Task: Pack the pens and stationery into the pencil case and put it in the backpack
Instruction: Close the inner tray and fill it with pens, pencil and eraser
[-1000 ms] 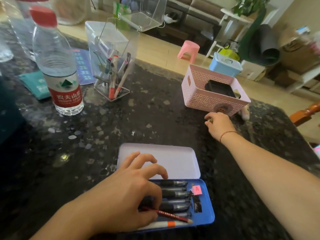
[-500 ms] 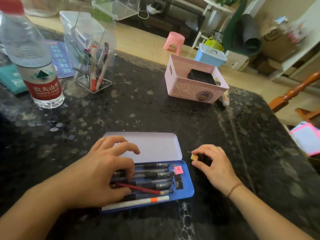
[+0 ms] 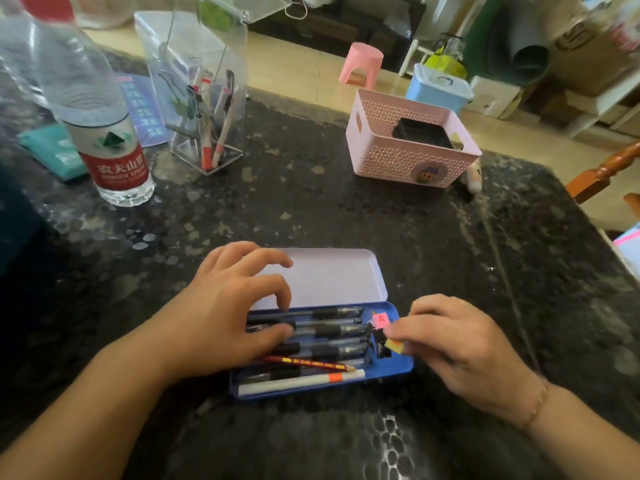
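Note:
A blue pencil case [image 3: 398,368] lies open near the table's front, its pale lid [image 3: 332,278] laid back flat. Inside are several black pens [image 3: 329,330], a red pencil [image 3: 308,362], a white pen with an orange band [image 3: 304,382] and a pink tab marked A [image 3: 381,319]. My left hand [image 3: 225,317] rests on the left half of the case, fingers spread over the pens. At the case's right end my right hand [image 3: 453,344] pinches a small yellow block [image 3: 394,345] in its fingertips. No backpack is in view.
A clear acrylic holder [image 3: 204,109] with more pens stands at the back left beside a water bottle [image 3: 104,133]. A pink basket [image 3: 408,143] sits at the back right, a small white marker [image 3: 472,178] next to it. The table's edge runs down the right.
My right hand came back from beside the pink basket with the small yellow block and now holds it over the case's right end. My left hand stayed on the pens.

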The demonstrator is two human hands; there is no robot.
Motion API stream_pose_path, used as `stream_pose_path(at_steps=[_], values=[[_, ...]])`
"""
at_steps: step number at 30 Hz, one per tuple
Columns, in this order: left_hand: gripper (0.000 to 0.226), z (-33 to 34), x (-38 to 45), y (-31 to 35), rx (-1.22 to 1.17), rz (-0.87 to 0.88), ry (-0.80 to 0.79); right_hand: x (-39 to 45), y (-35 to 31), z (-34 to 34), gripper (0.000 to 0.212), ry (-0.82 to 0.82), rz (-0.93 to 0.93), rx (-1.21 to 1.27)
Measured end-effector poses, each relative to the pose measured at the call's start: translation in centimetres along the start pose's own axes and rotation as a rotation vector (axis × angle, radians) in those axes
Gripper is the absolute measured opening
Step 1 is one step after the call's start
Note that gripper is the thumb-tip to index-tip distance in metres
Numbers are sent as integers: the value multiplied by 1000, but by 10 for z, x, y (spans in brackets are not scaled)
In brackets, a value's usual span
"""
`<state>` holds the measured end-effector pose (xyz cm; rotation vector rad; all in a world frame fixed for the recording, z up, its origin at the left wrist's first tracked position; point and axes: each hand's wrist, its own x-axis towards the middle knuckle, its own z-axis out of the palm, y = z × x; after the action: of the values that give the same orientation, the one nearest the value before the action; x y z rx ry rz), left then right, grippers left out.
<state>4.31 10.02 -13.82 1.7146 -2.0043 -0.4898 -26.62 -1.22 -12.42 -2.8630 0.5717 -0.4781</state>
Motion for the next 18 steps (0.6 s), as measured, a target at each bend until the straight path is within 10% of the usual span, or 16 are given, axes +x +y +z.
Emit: stream_pose_path(at_steps=[9, 18], values=[[75, 4, 4, -15, 125, -466, 105, -3, -4, 13, 17, -5, 13, 29], [70, 0, 9, -12, -224, -506, 162, -3, -24, 22, 33, 82, 542, 147]])
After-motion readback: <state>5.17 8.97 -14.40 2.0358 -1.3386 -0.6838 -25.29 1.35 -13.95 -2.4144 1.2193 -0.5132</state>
